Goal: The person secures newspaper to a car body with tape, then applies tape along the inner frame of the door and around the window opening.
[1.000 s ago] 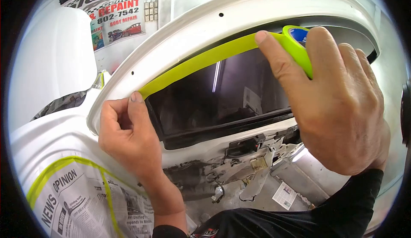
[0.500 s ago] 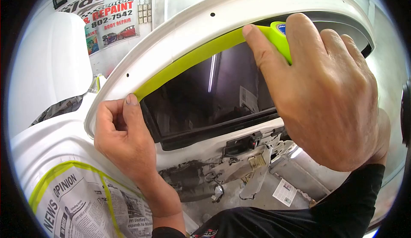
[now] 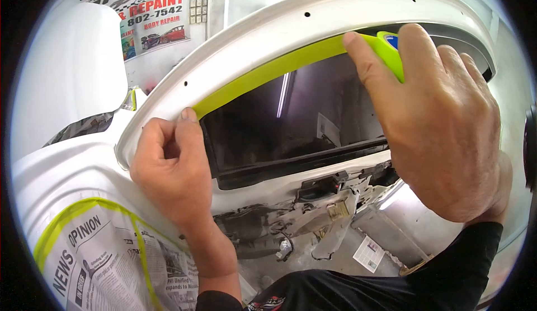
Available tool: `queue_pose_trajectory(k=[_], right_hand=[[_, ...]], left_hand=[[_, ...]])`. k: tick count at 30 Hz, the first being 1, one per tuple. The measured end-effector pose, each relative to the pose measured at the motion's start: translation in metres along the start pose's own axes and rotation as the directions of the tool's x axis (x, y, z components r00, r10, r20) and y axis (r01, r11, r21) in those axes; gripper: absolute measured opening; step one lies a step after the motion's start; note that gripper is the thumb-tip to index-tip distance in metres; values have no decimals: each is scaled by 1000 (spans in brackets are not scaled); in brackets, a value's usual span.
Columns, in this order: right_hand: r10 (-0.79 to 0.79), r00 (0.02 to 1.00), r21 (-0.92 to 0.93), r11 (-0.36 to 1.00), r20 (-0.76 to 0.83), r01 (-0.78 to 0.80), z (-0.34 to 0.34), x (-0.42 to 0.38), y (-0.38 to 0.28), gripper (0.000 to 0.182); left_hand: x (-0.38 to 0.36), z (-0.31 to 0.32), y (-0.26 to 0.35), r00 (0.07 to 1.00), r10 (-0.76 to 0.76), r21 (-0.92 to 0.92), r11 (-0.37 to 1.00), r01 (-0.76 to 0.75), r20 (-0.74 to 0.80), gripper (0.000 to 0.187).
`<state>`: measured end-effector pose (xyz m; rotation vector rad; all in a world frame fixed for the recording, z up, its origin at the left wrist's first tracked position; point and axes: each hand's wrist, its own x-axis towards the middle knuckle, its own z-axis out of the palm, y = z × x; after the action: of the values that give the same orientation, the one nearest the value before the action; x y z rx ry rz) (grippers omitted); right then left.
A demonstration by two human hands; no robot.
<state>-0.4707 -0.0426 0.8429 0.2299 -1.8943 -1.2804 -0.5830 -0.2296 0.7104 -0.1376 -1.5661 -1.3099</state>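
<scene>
A strip of lime-yellow masking tape (image 3: 274, 70) stretches between my hands along the inner edge of a white car door's window frame (image 3: 246, 53). At the lower left, my left hand (image 3: 176, 168) is closed, its thumb pressing the strip's end against the frame. My right hand (image 3: 442, 115) grips the tape roll (image 3: 393, 59), which has a blue label at its core; the right thumb lies on the strip near the roll. Dark window glass (image 3: 279, 120) sits below the strip. The fingertips behind the frame are hidden.
Newspaper edged with the same tape (image 3: 112, 255) covers part of the white bodywork at lower left. Below the glass, the door's bare inner side shows a black door handle (image 3: 321, 188). A printed sheet (image 3: 368, 253) lies on the floor. A shop banner (image 3: 154, 17) hangs behind.
The view has shifted, so the door and both hands appear farther right. Both hands keep about the same places on the frame and tape, and their grips look the same.
</scene>
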Motion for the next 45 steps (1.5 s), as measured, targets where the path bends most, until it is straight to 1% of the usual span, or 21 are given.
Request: queue_pose_trajectory(k=[3, 6, 7, 8, 9, 12, 13, 16, 19, 25, 28, 31, 32, 36, 40, 45], right_hand=[[16, 1000, 14, 1000, -21, -16, 3, -1, -2, 43], [27, 999, 27, 999, -39, -26, 6, -2, -4, 44], [33, 999, 29, 999, -44, -31, 7, -2, -4, 44], [35, 998, 30, 999, -47, -34, 8, -3, -4, 45], [38, 998, 31, 999, -53, -37, 8, -3, -4, 45], [59, 997, 33, 998, -58, -57, 12, -5, -3, 46], [61, 996, 33, 998, -60, -59, 12, -5, -3, 46], [66, 997, 44, 997, -49, -64, 13, -5, -5, 47], [61, 997, 35, 998, -42, -59, 13, -5, -5, 48], [19, 999, 49, 999, -43, -17, 5, -4, 1, 48], [50, 998, 102, 994, -28, -47, -3, -4, 2, 49], [77, 992, 106, 992, -96, -67, 12, -12, 0, 48], [81, 989, 102, 992, -122, -69, 16, -13, 0, 48], [43, 989, 75, 997, -138, -33, 20, -16, 2, 42], [42, 986, 58, 998, -159, -33, 21, -14, 2, 40], [45, 988, 40, 998, -148, -40, 21, -9, 2, 38]], left_hand=[[-3, -1, -6, 1000, 3, 54, 999, -3, -13, 27], [-8, 5, -7, 991, 56, 98, 994, -45, -119, 19], [-7, 7, -13, 953, 259, 176, 957, -231, -159, 13], [-5, 11, -22, 873, 454, 258, 878, -403, -181, 10], [-4, 14, -28, 754, 630, 339, 761, -553, -184, 12], [-16, 21, -35, 715, 691, 434, 679, -592, -106, 26], [-20, 23, -40, 743, 667, 436, 685, -584, -52, 31], [-21, 29, -43, 719, 692, 484, 652, -583, -67, 28], [-24, 31, -41, 724, 687, 472, 659, -586, -61, 38], [-23, 33, -38, 702, 710, 492, 632, -599, -57, 37], [-22, 35, -35, 688, 725, 500, 605, -620, -25, 37], [-22, 36, -34, 669, 742, 530, 550, -645, 45, 34], [-22, 37, -31, 666, 744, 519, 552, -653, 47, 34], [-24, 41, -26, 667, 743, 517, 551, -655, 52, 36], [-25, 42, -25, 678, 733, 536, 554, -638, 50, 38], [-25, 41, -21, 683, 729, 546, 553, -630, 50, 40]])
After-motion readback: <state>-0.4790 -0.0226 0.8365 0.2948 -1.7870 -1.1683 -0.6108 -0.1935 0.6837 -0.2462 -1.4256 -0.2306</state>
